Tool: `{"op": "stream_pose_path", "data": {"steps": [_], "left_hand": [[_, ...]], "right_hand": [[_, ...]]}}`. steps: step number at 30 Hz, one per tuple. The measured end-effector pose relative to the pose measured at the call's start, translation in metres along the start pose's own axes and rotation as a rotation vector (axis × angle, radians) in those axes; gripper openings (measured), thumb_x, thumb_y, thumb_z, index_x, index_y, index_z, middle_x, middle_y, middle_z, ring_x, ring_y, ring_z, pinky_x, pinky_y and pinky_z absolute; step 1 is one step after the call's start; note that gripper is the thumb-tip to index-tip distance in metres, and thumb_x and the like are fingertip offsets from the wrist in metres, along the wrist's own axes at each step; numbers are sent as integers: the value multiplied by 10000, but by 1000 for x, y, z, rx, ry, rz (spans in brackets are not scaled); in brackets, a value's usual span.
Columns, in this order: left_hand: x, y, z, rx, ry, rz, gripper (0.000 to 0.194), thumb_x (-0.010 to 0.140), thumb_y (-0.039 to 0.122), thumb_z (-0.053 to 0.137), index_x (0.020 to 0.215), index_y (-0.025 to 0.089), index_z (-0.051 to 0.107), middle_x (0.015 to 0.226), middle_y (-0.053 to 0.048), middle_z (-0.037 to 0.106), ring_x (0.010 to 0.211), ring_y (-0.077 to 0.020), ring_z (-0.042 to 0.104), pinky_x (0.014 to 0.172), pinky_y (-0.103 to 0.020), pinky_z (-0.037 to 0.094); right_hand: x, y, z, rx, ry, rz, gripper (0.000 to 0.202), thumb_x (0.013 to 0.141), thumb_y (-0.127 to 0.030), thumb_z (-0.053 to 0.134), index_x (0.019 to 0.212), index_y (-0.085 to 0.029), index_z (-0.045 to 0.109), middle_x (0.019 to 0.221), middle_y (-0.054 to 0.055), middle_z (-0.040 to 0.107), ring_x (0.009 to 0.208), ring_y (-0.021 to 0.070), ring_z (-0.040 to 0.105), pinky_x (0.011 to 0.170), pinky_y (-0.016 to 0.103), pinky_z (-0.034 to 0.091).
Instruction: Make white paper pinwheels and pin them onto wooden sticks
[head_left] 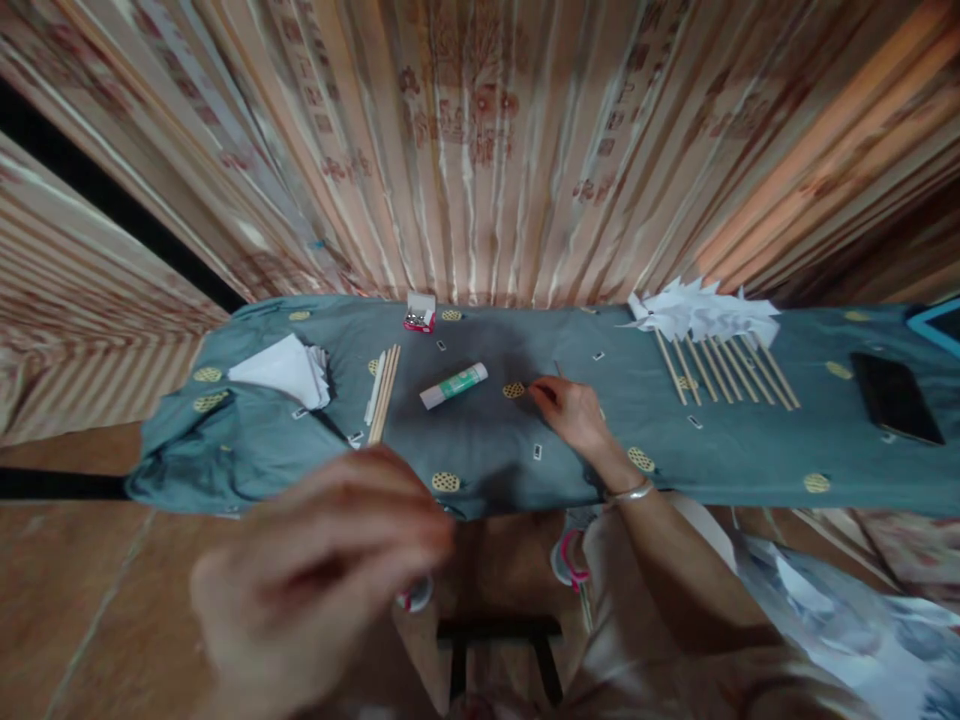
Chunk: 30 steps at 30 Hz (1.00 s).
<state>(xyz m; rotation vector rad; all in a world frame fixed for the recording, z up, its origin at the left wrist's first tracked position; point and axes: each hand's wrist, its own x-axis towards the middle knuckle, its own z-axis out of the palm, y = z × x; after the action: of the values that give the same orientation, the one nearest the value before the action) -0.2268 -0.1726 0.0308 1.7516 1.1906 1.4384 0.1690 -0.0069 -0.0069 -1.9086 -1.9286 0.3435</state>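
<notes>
My left hand (pixel 322 580) is raised close to the camera, blurred, its fingers drawn together in a pinch. Whatever it may hold is too smeared to make out. Resting low over the cloth, my right hand (pixel 574 412) has thumb and fingertips pressed together; a thin tip pokes up behind it, too small to name. A glue stick (pixel 454 386) with a green label lies to the left of that hand. Beyond my left hand are several thin wooden sticks (pixel 386 390) side by side. A small red and white box (pixel 420 314) of shiny metal pieces stands open at the back.
On the left lies a stack of folded white paper (pixel 281 370). To the right, white cut-paper shapes (pixel 705 310) sit on a row of wooden sticks (pixel 727 370). A black phone (pixel 896 398) is near the right end of the green tablecloth (pixel 750 450). Curtains (pixel 480 150) hang behind.
</notes>
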Motion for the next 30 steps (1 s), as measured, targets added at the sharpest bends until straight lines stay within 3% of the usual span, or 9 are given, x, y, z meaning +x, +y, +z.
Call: {"op": "stream_pose_path", "data": {"steps": [2,3,5,6,8,10,14,24,30], "left_hand": [[86,9,34,123,143,-22,66,769,327,762,766,261,759,754,-35,716,710,-205,648,679,-349,544],[124,9,45,195,195,-32,171,774,353,753,659,231,718,659,-16,680,633,-174,610,654,-317,518],[176,-6,47,349,204,-34,341,780,434,719,541,204,641,564,3,631,567,-142,561,642,-282,489],[189,-19,40,489,137,-61,350,789,469,696,570,198,657,604,-5,656,624,-157,589,711,-297,507],[193,-49,18,736,-17,-90,259,817,445,647,784,200,726,890,-32,745,989,-231,639,982,-384,475],[183,-77,-1,825,-103,-133,298,791,426,655,944,180,726,1090,-66,734,1197,-277,583,1082,-432,423],[169,-105,-10,961,-206,-193,379,781,365,626,1078,139,694,1251,-140,677,1230,-323,581,1091,-453,424],[160,-97,-1,1110,-247,-232,393,895,349,404,1045,143,704,1242,-173,694,1126,-335,652,960,-426,497],[158,-89,2,1205,-237,-225,390,925,310,425,1080,108,720,1171,-193,723,986,-344,704,814,-410,524]], "right_hand": [[2,4,-4,-6,6,6,240,940,-275,520,974,-194,743,930,86,782,849,237,731,703,277,452],[2,5,-5,-8,8,7,238,937,-273,522,971,-191,742,927,89,782,845,237,732,702,276,452],[2,8,-6,-8,17,1,236,932,-272,523,969,-189,741,926,92,783,840,237,732,697,274,449],[2,8,-6,-9,24,-2,237,931,-274,523,968,-189,741,923,92,783,838,237,732,693,274,447],[2,9,-6,-13,35,-7,236,930,-279,524,963,-194,742,912,89,782,835,237,731,683,272,441],[1,9,-5,-17,35,-8,231,930,-285,531,960,-201,744,906,82,782,833,236,731,678,272,438],[2,6,-5,-15,-2,-7,223,939,-280,541,979,-196,743,911,79,783,841,240,734,692,278,444],[2,-2,-5,3,-15,-33,213,938,-253,540,971,-184,738,937,84,782,866,243,734,738,290,472],[2,-1,-2,0,-11,-60,211,943,-257,529,960,-187,728,935,80,781,849,230,728,720,281,462]]}}
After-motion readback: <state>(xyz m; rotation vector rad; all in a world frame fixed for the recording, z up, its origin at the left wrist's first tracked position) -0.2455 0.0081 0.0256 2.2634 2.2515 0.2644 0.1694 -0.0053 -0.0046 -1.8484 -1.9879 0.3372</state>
